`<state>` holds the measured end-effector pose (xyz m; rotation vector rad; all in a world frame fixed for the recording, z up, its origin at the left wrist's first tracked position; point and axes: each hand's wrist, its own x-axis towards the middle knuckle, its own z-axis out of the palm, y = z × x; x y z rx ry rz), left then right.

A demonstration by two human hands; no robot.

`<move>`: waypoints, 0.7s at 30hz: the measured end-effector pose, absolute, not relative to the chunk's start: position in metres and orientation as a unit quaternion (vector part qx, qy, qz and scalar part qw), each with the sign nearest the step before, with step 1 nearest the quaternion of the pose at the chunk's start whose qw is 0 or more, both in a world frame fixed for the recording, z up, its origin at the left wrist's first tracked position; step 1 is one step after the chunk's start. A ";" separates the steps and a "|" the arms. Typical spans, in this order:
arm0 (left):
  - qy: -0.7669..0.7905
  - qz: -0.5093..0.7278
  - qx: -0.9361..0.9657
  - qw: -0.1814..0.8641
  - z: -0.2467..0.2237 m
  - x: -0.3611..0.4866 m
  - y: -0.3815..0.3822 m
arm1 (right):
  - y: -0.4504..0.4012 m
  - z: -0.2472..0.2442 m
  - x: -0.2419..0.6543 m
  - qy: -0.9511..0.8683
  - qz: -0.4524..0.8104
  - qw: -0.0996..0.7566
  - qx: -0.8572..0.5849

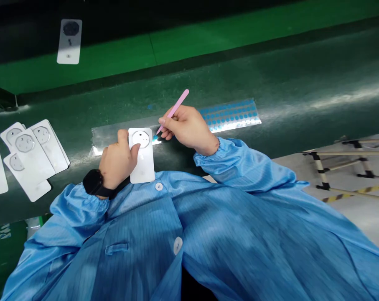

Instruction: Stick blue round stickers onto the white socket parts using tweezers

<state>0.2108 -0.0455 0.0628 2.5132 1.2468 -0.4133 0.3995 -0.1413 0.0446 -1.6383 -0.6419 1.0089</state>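
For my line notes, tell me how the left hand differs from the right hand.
The left hand holds a white card down with its thumb on the card's face, while the right hand grips pink tweezers like a pen. The left wrist wears a black wristwatch; the right wrist shows none. Both hands are bare and come out of blue smock sleeves with gathered cuffs.

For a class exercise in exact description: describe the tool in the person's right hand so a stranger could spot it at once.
Find the dark green work surface before the blue smock. Over it, the right hand holds pink tweezers. They alone are pink, tips angled down beside the white card.
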 end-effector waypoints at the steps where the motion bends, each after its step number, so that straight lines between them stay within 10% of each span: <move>1: 0.424 -0.161 0.880 0.144 0.065 0.208 -0.044 | -0.141 0.044 0.397 -0.267 0.428 0.524 -0.687; 21: 0.254 0.011 0.946 0.201 0.019 0.205 -0.017 | -0.117 0.031 0.390 -0.253 0.437 0.485 -0.713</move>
